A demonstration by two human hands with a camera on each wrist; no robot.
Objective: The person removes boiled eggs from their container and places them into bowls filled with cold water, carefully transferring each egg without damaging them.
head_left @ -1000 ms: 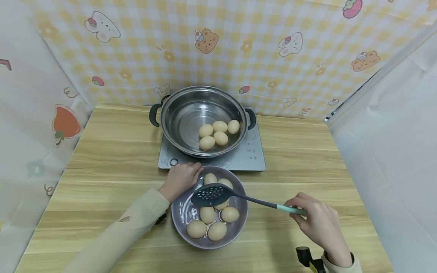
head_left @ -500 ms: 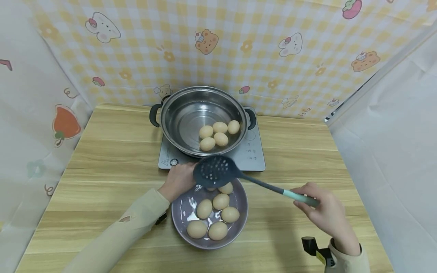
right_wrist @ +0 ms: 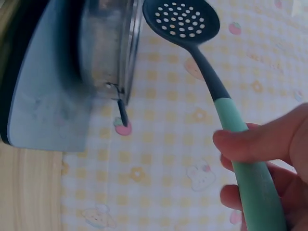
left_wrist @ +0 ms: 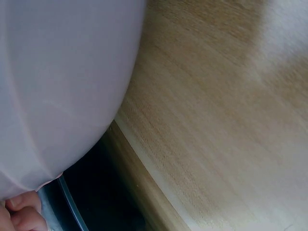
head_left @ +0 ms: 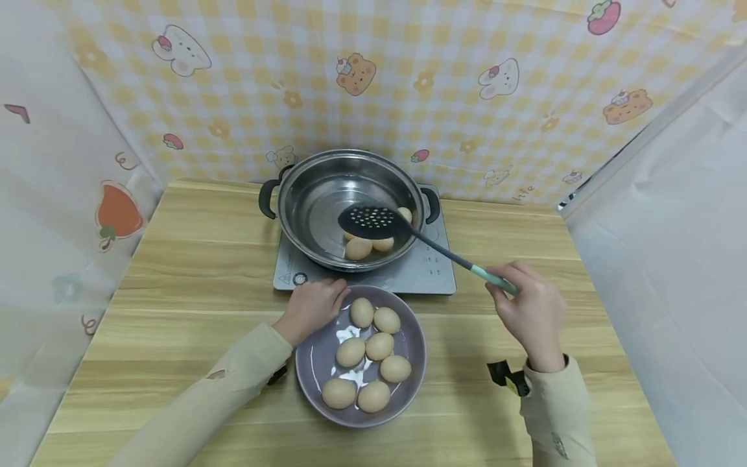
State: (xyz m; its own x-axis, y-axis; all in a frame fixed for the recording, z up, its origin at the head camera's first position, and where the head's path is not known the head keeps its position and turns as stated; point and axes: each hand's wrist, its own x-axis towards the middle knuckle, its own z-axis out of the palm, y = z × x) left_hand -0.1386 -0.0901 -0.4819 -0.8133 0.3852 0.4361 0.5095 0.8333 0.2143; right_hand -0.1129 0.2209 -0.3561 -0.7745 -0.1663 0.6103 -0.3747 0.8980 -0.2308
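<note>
My right hand (head_left: 529,311) grips the mint-green handle of a dark slotted skimmer (head_left: 371,222), with its thumb along one side in the right wrist view. The skimmer's perforated head hangs over the steel pot (head_left: 292,224) and carries nothing. Light brown eggs (head_left: 358,248) lie in the pot, some of them hidden behind the head. My left hand (head_left: 312,308) holds the far left rim of a purple-grey bowl (head_left: 312,383), in which several more eggs (head_left: 350,352) sit. The left wrist view is mostly the bowl's outer wall (left_wrist: 67,82), with some fingertips (left_wrist: 29,216) at the lower left.
Under the pot is a silver-grey induction cooker (head_left: 408,283). The pot's black side handles (head_left: 432,206) stick out left and right. A wooden table (head_left: 175,311) carries everything. A yellow checked cloth (head_left: 432,117) hangs close behind, with white cloth at both sides.
The skimmer has risen from above the bowl and moved forward over the pot with my right hand. Two eggs in the bowl have shifted. My left hand stays on the bowl's rim.
</note>
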